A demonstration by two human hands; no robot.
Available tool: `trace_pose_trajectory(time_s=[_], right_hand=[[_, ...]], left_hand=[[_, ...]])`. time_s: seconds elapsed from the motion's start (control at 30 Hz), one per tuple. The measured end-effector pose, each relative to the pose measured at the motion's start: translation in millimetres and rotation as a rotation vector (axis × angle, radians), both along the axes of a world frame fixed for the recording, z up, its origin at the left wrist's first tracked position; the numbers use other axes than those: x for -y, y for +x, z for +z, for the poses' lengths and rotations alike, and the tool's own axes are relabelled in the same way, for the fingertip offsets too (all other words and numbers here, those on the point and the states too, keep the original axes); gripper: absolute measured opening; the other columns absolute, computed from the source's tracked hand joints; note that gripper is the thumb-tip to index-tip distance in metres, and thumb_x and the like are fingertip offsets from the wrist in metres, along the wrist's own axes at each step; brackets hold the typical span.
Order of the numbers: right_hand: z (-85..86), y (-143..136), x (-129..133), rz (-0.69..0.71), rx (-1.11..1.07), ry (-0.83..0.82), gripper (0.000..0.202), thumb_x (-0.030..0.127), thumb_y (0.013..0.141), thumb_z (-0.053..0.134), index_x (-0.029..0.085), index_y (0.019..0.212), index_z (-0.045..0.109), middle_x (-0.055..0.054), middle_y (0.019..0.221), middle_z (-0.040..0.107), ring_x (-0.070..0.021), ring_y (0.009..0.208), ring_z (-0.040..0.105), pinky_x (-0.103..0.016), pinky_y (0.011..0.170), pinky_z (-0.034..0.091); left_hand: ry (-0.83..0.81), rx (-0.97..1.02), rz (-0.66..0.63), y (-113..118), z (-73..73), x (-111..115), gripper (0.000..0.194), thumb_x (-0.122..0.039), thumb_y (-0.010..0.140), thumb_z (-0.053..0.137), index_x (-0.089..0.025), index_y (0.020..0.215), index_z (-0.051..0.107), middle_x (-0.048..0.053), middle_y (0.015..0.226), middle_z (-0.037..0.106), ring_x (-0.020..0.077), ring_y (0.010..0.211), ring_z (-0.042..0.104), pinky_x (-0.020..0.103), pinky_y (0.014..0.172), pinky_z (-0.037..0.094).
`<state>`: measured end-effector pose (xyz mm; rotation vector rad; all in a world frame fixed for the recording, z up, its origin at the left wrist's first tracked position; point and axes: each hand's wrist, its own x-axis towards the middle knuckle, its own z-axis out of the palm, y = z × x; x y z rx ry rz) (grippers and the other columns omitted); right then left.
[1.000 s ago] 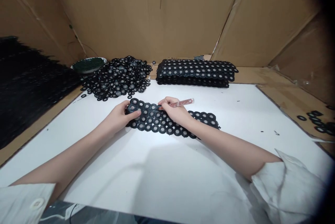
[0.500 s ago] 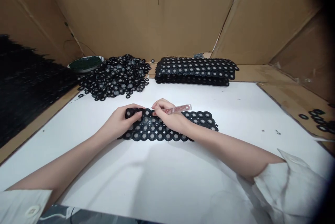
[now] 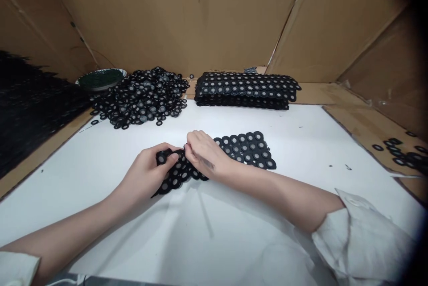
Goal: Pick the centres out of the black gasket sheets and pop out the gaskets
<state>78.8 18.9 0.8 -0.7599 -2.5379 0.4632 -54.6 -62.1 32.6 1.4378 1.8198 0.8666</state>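
A mat of linked black rings with pale grey discs [image 3: 245, 147] lies on the white tabletop, bent and lifted toward its left end. My left hand [image 3: 152, 165] is closed on that left end, thumb on top and fingers behind. Just right of it, my right hand [image 3: 207, 152] is curled at the mat's upper edge, its fingertips close to my left thumb. A dark mark shows on the side of the right hand. Whatever its fingers hold is hidden, and the hand covers the mat's middle.
Behind on the left is a heap of loose black rings [image 3: 143, 98], beside a bowl of dark green bits [image 3: 102, 79]. Stacked ring mats [image 3: 247, 87] stand at the back. More rings [image 3: 406, 154] lie on cardboard at right. Cardboard walls [image 3: 240, 18] enclose the table.
The clear stick with red lettering in my right hand has gone from sight as that hand turned over. The mat's left part has bent and tilted, and my left hand moved slightly nearer me.
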Motion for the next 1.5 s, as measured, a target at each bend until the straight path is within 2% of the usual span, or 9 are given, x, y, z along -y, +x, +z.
trace_pose_trajectory(time_s=[0.17,0.4,0.57,0.7,0.87,1.13,1.27,1.4,1.5], right_hand=[[-4.2,0.1,-3.0,0.027,-0.065,0.053,0.016,0.019,0.084,0.026,0.019,0.072,0.036,-0.005,0.076,0.046,-0.0162,0.073,0.039,-0.029,0.064,0.032],[-7.1,9.8,-18.2,0.013,-0.257,-0.547,0.027,0.031,0.085,0.028,0.019,0.068,0.046,0.000,0.077,0.054,-0.0137,0.076,0.050,-0.028,0.072,0.037],[-5.5,12.2,-14.9,-0.036,-0.373,-0.651,0.030,0.032,0.084,0.030,0.019,0.067,0.050,0.001,0.076,0.056,-0.0142,0.079,0.052,-0.028,0.075,0.036],[-3.4,11.2,-6.3,-0.057,-0.338,-0.590,0.030,0.034,0.087,0.025,0.020,0.069,0.045,0.000,0.079,0.052,-0.0141,0.079,0.049,-0.029,0.075,0.036],[-8.1,4.1,0.3,-0.009,-0.188,-0.269,0.019,0.028,0.087,0.028,0.020,0.072,0.037,-0.002,0.078,0.046,-0.0157,0.081,0.042,-0.029,0.073,0.035],[0.5,2.3,-2.0,0.013,-0.029,0.142,0.020,0.023,0.088,0.028,0.019,0.074,0.041,-0.005,0.074,0.049,-0.0189,0.080,0.039,-0.031,0.068,0.032],[5.3,4.5,-2.5,-0.029,-0.063,0.092,0.020,0.023,0.088,0.029,0.020,0.071,0.039,-0.003,0.066,0.043,-0.0177,0.076,0.040,-0.029,0.063,0.031],[3.6,4.3,-3.5,-0.056,-0.101,-0.051,0.020,0.024,0.087,0.030,0.020,0.069,0.036,-0.001,0.064,0.039,-0.0173,0.076,0.041,-0.029,0.063,0.033],[0.9,4.2,-4.3,-0.072,-0.137,-0.148,0.021,0.026,0.087,0.031,0.020,0.068,0.036,-0.001,0.067,0.040,-0.0167,0.078,0.042,-0.029,0.066,0.034]], left_hand=[[-0.039,0.164,0.038,-1.2,1.8,-0.5,0.026,-0.039,0.073,0.054,-0.021,0.090,0.065,0.003,0.085,0.067,0.0220,0.076,0.059,0.029,0.064,0.044],[-0.076,0.309,0.145,-16.6,-14.5,-20.5,0.019,-0.032,0.068,0.057,-0.019,0.081,0.063,0.003,0.083,0.066,0.0218,0.081,0.059,0.030,0.068,0.045],[-0.006,0.152,0.092,-19.8,-16.9,-25.0,0.022,-0.029,0.068,0.054,-0.021,0.085,0.065,0.001,0.090,0.067,0.0207,0.085,0.058,0.031,0.078,0.042],[0.007,0.030,0.069,-19.0,-14.9,-24.8,0.021,-0.035,0.069,0.055,-0.020,0.079,0.064,0.001,0.082,0.068,0.0210,0.079,0.058,0.030,0.072,0.042],[0.016,-0.122,-0.033,-10.7,-11.3,-17.4,0.022,-0.041,0.071,0.053,-0.020,0.070,0.059,0.001,0.073,0.064,0.0207,0.074,0.056,0.030,0.070,0.038],[-0.072,0.132,0.002,-2.8,2.1,-7.3,0.023,-0.042,0.071,0.053,-0.020,0.074,0.059,0.001,0.074,0.062,0.0217,0.074,0.056,0.030,0.064,0.042],[-0.081,0.276,-0.038,-5.7,3.8,-8.6,0.021,-0.040,0.068,0.058,-0.020,0.075,0.059,0.002,0.078,0.062,0.0208,0.074,0.057,0.029,0.062,0.044],[-0.148,0.404,-0.043,-8.3,-5.1,-13.1,0.024,-0.043,0.069,0.057,-0.021,0.080,0.057,0.000,0.076,0.060,0.0195,0.073,0.057,0.028,0.060,0.044],[-0.105,0.317,-0.022,-10.4,-12.9,-18.1,0.024,-0.044,0.071,0.055,-0.020,0.078,0.056,-0.001,0.074,0.060,0.0180,0.070,0.056,0.028,0.061,0.043]])
